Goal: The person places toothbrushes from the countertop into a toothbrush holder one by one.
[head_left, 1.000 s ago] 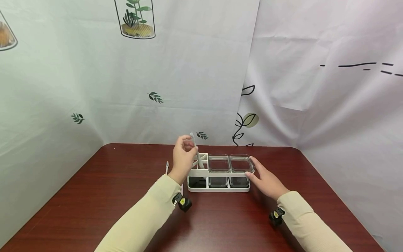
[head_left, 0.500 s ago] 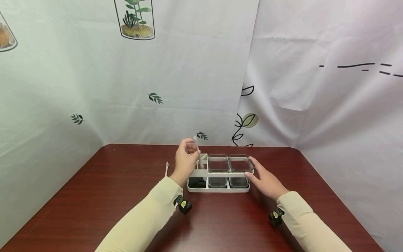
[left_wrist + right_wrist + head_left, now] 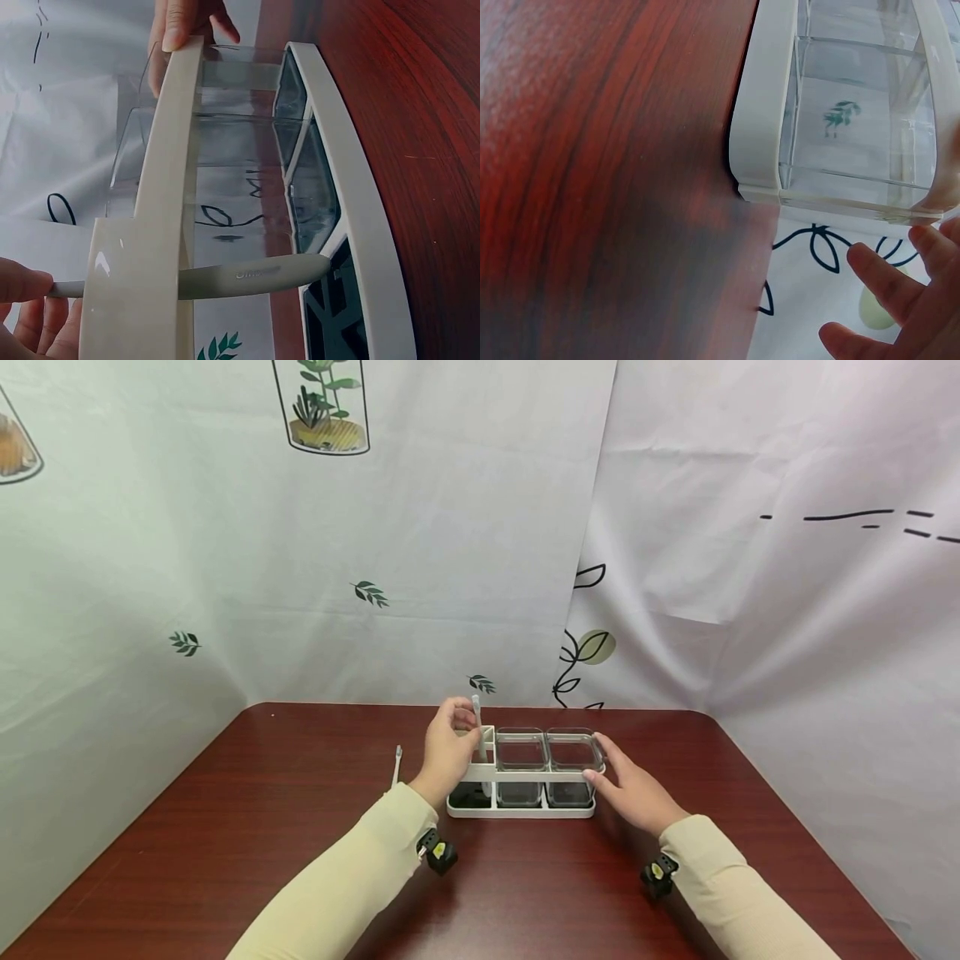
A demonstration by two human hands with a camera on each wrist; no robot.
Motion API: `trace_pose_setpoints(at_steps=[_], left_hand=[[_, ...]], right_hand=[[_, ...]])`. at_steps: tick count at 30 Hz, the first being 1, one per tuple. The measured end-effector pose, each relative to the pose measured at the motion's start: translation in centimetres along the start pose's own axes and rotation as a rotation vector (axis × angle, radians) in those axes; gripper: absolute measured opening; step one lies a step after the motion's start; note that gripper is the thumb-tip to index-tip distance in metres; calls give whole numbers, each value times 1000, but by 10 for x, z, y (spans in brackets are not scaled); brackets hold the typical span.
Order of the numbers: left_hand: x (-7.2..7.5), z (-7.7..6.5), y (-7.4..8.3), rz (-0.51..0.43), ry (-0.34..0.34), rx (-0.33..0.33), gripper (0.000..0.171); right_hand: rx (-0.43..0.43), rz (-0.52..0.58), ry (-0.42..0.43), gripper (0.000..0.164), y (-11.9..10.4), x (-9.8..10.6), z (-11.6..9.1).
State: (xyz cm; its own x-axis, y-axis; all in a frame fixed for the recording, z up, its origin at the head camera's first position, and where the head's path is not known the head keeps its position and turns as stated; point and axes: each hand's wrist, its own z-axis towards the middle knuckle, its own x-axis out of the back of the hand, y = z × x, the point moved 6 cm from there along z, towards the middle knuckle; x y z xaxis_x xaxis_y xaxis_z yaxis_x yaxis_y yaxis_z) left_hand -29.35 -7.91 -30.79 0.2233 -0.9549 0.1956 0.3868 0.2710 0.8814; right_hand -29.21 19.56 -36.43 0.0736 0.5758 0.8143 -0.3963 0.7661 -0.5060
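Note:
My left hand (image 3: 450, 747) pinches a grey toothbrush (image 3: 477, 714) near its upper end. The toothbrush stands almost upright through a left slot of a white toothbrush holder (image 3: 517, 775). In the left wrist view its handle (image 3: 247, 277) passes below the top rail, the rounded end at the lower tray. My right hand (image 3: 637, 789) holds the holder's right end, thumb at the front of the rail and forefinger at the back corner. Two clear cups (image 3: 521, 750) sit in the holder beside that slot. In the right wrist view several fingers (image 3: 885, 281) reach past the holder's end.
Another toothbrush (image 3: 397, 766) lies on the dark red table (image 3: 300, 793) to the left, partly hidden by my left forearm. A patterned white cloth (image 3: 450, 527) hangs behind the table and along its sides.
My left hand has moved right and down. The toothbrush has gone lower in the slot and turned from leaning left to nearly upright. My right hand stays at the holder's end.

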Motion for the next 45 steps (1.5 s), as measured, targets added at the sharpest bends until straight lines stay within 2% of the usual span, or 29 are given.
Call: trace_pose_setpoints(at_steps=[13,25,36,45], left_hand=[[-6,-4,3,47,-39,-19,28],[-11,1,1,103,-61,-33,28],[-14,3,4,136,-82,-19,29],[-17,6,4,125,-107,10,28]], right_hand=[[0,-8,-9,71,-2,2,0],[-10,-1,-10,71,-1,2,-1],[-9,0,-16,71,-2,2,-1],[-15,2,-19,71,-2,3,-1]])
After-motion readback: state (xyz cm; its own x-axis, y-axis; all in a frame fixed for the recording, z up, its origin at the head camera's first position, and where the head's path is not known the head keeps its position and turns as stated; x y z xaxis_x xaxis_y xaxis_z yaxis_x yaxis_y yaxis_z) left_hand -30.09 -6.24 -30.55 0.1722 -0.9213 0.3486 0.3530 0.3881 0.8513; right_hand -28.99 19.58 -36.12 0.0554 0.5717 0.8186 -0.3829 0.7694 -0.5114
